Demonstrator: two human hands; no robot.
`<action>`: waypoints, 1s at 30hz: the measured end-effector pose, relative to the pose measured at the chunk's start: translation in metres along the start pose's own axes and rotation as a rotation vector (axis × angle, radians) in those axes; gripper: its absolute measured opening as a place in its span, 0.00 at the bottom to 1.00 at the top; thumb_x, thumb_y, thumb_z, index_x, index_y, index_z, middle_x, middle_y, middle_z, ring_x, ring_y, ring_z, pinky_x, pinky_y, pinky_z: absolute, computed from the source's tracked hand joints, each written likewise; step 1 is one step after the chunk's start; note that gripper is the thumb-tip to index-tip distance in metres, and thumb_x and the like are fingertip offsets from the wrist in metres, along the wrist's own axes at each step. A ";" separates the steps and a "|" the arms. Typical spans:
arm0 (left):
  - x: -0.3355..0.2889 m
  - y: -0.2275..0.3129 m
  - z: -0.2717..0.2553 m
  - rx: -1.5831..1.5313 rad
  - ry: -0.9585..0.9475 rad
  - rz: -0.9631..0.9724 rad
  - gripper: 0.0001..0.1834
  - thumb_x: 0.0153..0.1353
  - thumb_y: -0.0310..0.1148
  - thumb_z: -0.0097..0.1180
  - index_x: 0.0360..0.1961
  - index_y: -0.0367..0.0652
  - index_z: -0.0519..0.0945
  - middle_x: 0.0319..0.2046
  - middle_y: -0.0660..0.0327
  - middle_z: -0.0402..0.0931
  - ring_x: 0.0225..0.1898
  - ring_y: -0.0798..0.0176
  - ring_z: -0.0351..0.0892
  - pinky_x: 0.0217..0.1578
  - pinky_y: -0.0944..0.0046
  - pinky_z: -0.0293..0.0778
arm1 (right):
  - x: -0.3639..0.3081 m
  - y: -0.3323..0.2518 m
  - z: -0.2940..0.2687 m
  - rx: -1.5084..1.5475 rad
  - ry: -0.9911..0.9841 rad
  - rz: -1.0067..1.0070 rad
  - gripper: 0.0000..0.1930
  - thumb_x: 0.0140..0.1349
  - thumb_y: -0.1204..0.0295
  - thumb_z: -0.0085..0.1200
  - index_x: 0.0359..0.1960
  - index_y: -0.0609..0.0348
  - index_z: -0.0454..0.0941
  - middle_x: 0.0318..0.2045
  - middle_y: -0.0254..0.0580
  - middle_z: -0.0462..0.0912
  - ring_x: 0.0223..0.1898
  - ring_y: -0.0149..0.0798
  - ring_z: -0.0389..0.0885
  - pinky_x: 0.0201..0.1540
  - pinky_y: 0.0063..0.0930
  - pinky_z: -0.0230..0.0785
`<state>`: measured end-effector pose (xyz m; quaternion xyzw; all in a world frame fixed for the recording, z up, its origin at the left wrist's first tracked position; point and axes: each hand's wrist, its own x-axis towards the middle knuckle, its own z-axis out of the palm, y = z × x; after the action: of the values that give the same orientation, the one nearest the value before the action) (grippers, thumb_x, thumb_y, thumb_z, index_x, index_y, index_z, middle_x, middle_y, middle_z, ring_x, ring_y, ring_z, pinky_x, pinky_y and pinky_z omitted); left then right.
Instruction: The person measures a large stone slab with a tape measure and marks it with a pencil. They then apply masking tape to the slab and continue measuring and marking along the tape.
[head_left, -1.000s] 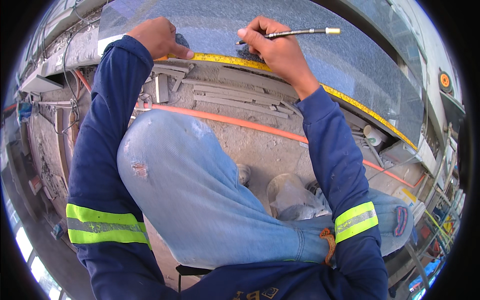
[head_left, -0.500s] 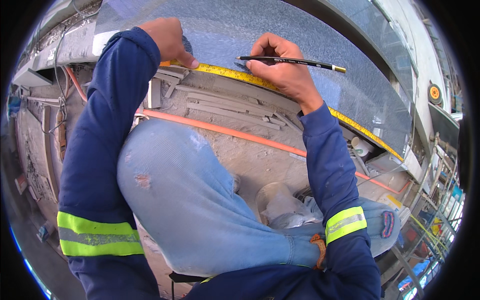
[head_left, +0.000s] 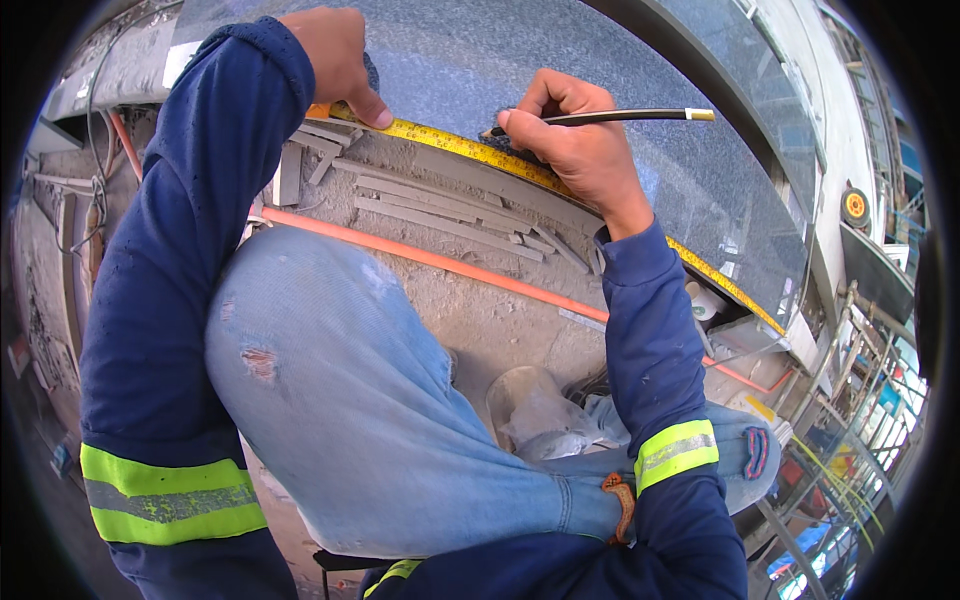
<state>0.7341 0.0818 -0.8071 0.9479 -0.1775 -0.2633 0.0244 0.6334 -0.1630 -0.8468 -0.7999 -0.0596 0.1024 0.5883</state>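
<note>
Yellow tape (head_left: 455, 145) lay stretched along the near edge of the grey stone slab (head_left: 640, 130), long axis running from upper left down to the right. Left hand (head_left: 335, 55) pressed on the tape's left end, thumb flat on it, fingers curled over the slab edge. Right hand (head_left: 580, 140) rested further right along the tape, fingers pinched around a black pencil (head_left: 610, 117), tip pointing left and down at the slab just above the tape, butt pointing right. Orange hose (head_left: 440, 262) and stone strips (head_left: 450, 215) lay on the floor below the tape.
</note>
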 end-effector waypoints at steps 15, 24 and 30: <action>0.001 0.000 0.000 0.027 0.011 -0.002 0.32 0.29 0.52 0.83 0.19 0.34 0.81 0.17 0.50 0.77 0.19 0.54 0.78 0.24 0.58 0.74 | 0.000 -0.001 0.002 -0.055 0.016 -0.050 0.13 0.55 0.68 0.63 0.21 0.61 0.74 0.17 0.29 0.74 0.21 0.22 0.68 0.24 0.23 0.61; -0.001 0.002 -0.001 0.004 0.026 0.035 0.32 0.28 0.54 0.83 0.19 0.35 0.81 0.16 0.51 0.77 0.19 0.55 0.77 0.24 0.59 0.74 | 0.001 -0.001 0.003 -0.042 0.016 -0.047 0.12 0.54 0.68 0.63 0.20 0.61 0.74 0.17 0.30 0.73 0.20 0.23 0.69 0.23 0.23 0.60; -0.002 0.001 -0.002 0.005 0.017 0.037 0.32 0.29 0.54 0.83 0.18 0.36 0.81 0.16 0.51 0.77 0.19 0.55 0.78 0.24 0.59 0.74 | 0.000 -0.002 0.003 -0.046 0.028 -0.042 0.12 0.54 0.69 0.63 0.20 0.61 0.74 0.16 0.30 0.73 0.20 0.22 0.68 0.23 0.23 0.60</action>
<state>0.7333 0.0810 -0.8043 0.9467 -0.1956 -0.2545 0.0283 0.6323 -0.1595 -0.8462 -0.8132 -0.0705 0.0776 0.5725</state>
